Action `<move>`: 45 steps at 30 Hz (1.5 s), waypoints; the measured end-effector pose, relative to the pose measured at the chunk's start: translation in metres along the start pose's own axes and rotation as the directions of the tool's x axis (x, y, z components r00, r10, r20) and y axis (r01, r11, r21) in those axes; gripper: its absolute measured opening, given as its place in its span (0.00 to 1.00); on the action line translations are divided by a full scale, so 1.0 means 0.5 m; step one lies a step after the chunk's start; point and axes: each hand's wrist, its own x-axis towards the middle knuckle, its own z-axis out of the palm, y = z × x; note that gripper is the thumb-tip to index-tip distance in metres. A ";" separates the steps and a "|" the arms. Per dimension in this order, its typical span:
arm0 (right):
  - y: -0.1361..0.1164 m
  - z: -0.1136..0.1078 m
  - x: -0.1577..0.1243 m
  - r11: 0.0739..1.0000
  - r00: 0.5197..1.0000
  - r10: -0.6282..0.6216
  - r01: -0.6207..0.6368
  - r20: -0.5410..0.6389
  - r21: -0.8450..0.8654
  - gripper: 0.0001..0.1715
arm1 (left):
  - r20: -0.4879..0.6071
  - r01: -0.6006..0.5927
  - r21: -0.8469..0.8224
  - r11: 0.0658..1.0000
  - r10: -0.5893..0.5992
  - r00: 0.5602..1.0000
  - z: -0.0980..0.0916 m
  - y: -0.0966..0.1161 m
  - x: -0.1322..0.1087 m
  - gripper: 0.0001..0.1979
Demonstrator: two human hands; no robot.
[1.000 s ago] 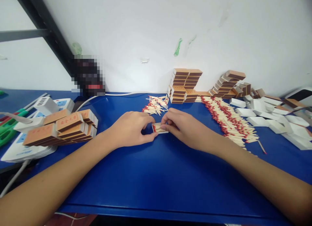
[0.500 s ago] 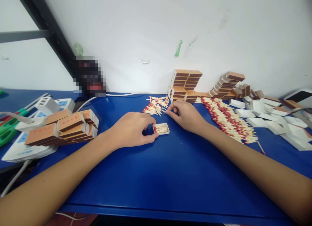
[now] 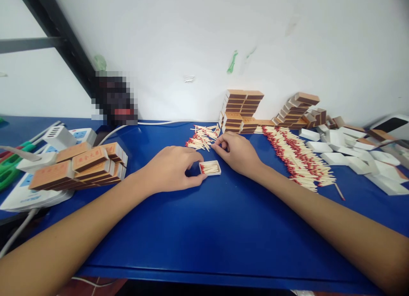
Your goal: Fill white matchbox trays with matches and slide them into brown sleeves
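A small white matchbox tray (image 3: 218, 170) with a layer of red-tipped matches in it rests on the blue table. My left hand (image 3: 174, 168) grips its left end between thumb and fingers. Beyond the tray, my right hand (image 3: 238, 151) is closed in a pinch at the right edge of a loose heap of matches (image 3: 201, 136). A match end seems to meet those fingertips, though the grip is partly hidden by the fingers.
Stacked brown matchboxes (image 3: 244, 104) stand by the wall. To the right lie rows of matches (image 3: 297, 157) and scattered white trays (image 3: 361, 153). More matchboxes (image 3: 91, 162) sit on a power strip (image 3: 41, 198) at left, near green-handled scissors (image 3: 9, 170).
My right hand has shifted slightly left toward the loose heap of matches, still pinched. The left hand keeps its grip on the tray. The whole view has moved a little.
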 end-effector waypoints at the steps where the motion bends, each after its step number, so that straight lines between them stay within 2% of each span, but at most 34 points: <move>1: 0.000 -0.002 0.001 1.000 0.999 0.014 -0.013 0.029 -0.021 0.09 | -0.001 -0.002 0.000 1.000 0.002 1.000 0.001 0.000 0.000 0.12; 4: 0.001 -0.009 0.002 0.996 0.993 0.041 -0.033 0.111 -0.078 0.10 | -0.002 -0.003 -0.006 1.000 0.003 1.000 0.001 -0.001 0.000 0.13; 7: 0.003 -0.022 -0.001 0.998 0.990 0.025 -0.017 0.141 -0.058 0.09 | 0.000 0.013 -0.023 1.000 -0.013 1.000 -0.001 -0.002 0.000 0.13; 12: 0.000 -0.068 -0.023 0.993 0.981 -0.091 0.076 0.172 0.094 0.10 | -0.006 0.027 -0.042 0.999 -0.028 1.000 -0.003 -0.003 -0.001 0.12; 15: -0.007 -0.097 -0.042 0.974 0.952 -0.193 0.158 0.239 0.161 0.12 | -0.018 0.018 -0.044 0.999 -0.019 1.000 -0.002 -0.005 0.000 0.12; 18: -0.019 -0.107 -0.057 0.961 0.911 -0.254 0.199 0.325 0.193 0.13 | -0.017 0.015 -0.038 0.999 -0.016 1.000 -0.002 -0.005 0.000 0.13; 20: -0.030 -0.101 -0.062 0.963 0.904 -0.259 0.214 0.339 0.167 0.12 | -0.009 0.019 -0.038 0.999 -0.020 1.000 -0.002 -0.004 0.000 0.12; 25: -0.054 -0.079 -0.065 0.961 0.931 -0.275 0.261 0.240 0.088 0.08 | -0.010 0.008 -0.037 0.999 -0.008 1.000 -0.002 -0.002 0.000 0.12; 31: -0.043 -0.064 -0.059 0.948 0.944 -0.303 0.285 0.133 0.138 0.06 | -0.011 0.004 -0.024 1.000 -0.004 1.000 -0.001 -0.001 -0.001 0.12; 35: -0.021 -0.038 -0.031 0.967 0.980 -0.200 0.197 0.002 0.159 0.06 | -0.008 -0.004 -0.020 1.000 0.003 1.000 0.000 0.000 0.000 0.12; 37: -0.018 -0.023 -0.017 0.977 0.990 -0.140 0.139 -0.002 0.163 0.05 | -0.006 -0.004 -0.014 1.000 0.004 1.000 0.002 0.000 0.000 0.13; 40: -0.022 -0.008 -0.005 0.987 0.998 -0.063 0.064 -0.012 0.146 0.08 | -0.009 0.000 -0.005 1.000 0.000 1.000 0.003 0.002 0.000 0.13; 45: -0.025 -0.007 -0.003 0.993 1.000 0.002 -0.004 0.017 0.122 0.07 | -0.003 -0.008 -0.013 1.000 0.008 1.000 0.003 0.004 0.000 0.13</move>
